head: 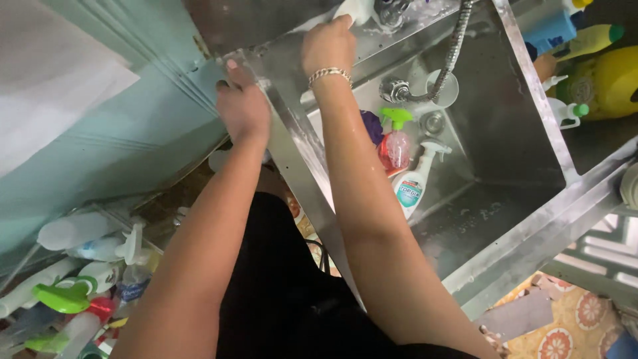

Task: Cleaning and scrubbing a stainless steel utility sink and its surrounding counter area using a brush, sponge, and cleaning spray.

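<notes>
White cloth (351, 9) at 12 o'clock is pressed by closed right hand (329, 45); sink rim (292, 143) is gripped by left hand (242, 106) for support.

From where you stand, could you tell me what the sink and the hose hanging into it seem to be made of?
The sink looks like stainless steel with a dull brushed finish: grey, seamed, softly reflective walls. The hose seems to be ribbed flexible metal, going by its shiny ringed surface, though metal-look plastic is possible.
</notes>
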